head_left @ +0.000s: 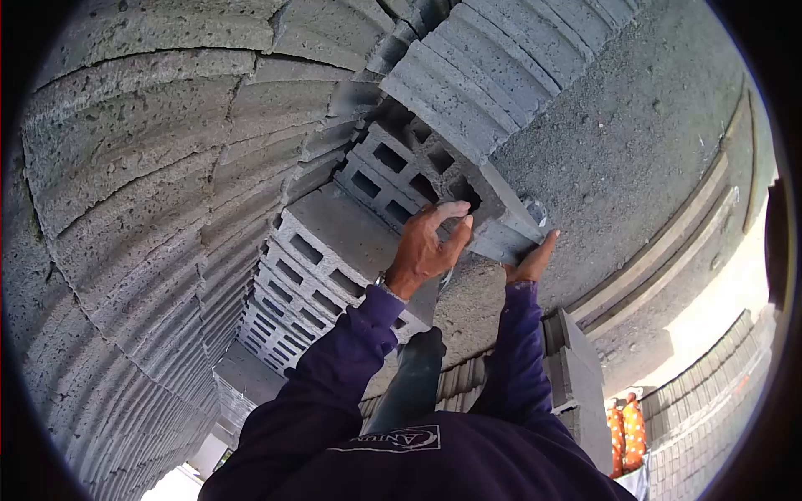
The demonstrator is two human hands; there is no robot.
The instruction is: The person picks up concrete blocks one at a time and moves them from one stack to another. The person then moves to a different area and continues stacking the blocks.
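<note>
Near the centre, a grey hollow concrete block (510,204) lies at the end of a row, with dark holes in the face toward me. My left hand (428,249) is over the front of this block, fingers curved and apart, fingertips near its edge by a hole; whether they touch cannot be made out. At the block's lower right corner is my right hand (532,260), gripping it, one finger stretched upward and the rest hidden behind the block. Below left stands a stack of similar hollow blocks (313,267), holes facing me.
A tall wall of stacked blocks (159,142) rises on the left. More blocks (510,63) lie in a row at the top. Gravelly ground (635,159) and long boards (668,259) are on the right. Blocks (576,359) and orange dotted items (626,430) are lower right.
</note>
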